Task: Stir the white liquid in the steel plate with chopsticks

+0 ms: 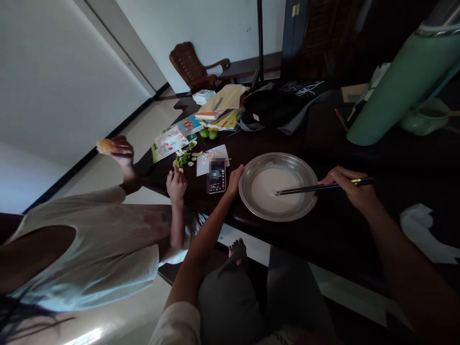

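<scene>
A wide, shallow stainless steel bowl [279, 215] stands on the dark table, with a milky white liquid [273, 182] in it. My left hand [235, 180] grips the bowl's left rim; its fingers are partly hidden. Black chopsticks [305, 189] are held together in my right hand [354, 188], above the bowl's right rim, and their tips dip into the liquid near the middle. A phone [217, 177] with a lit screen lies just left of my left hand, partly over a white paper [203, 165] with small pale bits on it.
At left, another person [108, 239] holds an orange-coloured piece of food [105, 146]; their other hand [176, 184] rests near green-and-white peelings [185, 154]. Green citrus fruits [208, 133], books [172, 142] and a black bag [276, 108] lie behind. A tall green flask [395, 91] and crumpled tissue [419, 223] are right.
</scene>
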### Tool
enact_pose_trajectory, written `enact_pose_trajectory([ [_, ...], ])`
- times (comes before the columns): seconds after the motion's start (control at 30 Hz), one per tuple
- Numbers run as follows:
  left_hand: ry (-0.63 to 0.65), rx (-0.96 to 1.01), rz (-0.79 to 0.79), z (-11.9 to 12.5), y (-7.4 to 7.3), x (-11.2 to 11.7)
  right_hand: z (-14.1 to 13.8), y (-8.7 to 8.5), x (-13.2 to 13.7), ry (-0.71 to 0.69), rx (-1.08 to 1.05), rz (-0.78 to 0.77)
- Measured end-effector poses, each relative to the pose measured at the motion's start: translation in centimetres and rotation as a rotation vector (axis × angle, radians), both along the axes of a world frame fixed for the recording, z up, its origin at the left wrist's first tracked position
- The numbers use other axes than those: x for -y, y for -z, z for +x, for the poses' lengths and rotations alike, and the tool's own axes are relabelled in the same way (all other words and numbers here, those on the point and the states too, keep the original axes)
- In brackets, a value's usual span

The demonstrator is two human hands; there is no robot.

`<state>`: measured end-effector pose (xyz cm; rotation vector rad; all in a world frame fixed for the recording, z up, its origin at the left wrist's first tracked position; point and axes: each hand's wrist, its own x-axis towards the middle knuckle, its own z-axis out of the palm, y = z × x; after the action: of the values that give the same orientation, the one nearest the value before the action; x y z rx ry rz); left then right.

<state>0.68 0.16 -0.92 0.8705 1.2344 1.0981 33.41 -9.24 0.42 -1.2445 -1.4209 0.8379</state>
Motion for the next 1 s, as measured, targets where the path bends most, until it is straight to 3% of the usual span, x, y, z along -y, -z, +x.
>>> enact_pose_trajectory([
  [0.07, 0.0, -0.001, -0.006, 0.0, 0.0, -0.1, -0.6, 0.0, 0.0, -0.102, 0.027, 0.007],
  [0.13, -0.007, -0.001, -0.014, 0.0, 0.0, -0.1, -0.9, 0.0, 0.0, -0.119, 0.067, 0.027],
  [0.27, -0.016, 0.004, -0.009, -0.1, 0.0, -0.1, 0.0, 0.0, -0.1, 0.054, 0.08, 0.018],
  [0.33, -0.007, -0.004, 0.002, -0.1, 0.0, -0.1, 0.3, 0.0, 0.0, 0.068, 0.055, 0.003],
  [0.47, 0.005, -0.02, 0.016, -0.2, 0.2, -0.1, -0.6, -0.1, 0.2, -0.104, 0.06, -0.015],
  [0.53, -0.002, -0.021, 0.026, -0.3, 0.4, -0.1, -1.0, -0.2, 0.1, -0.127, 0.076, -0.007],
  [0.73, 0.004, -0.003, 0.025, -0.4, 0.6, -0.2, 0.3, -0.4, 0.1, 0.091, 0.058, -0.018],
  [0.93, -0.022, 0.01, -0.004, -0.3, 0.1, 0.1, -1.5, -0.3, 0.3, -0.122, 0.066, -0.023],
  [1.0, -0.037, 0.024, -0.024, -0.2, 0.0, 0.2, -1.6, -0.3, 0.2, -0.101, 0.096, -0.006],
])
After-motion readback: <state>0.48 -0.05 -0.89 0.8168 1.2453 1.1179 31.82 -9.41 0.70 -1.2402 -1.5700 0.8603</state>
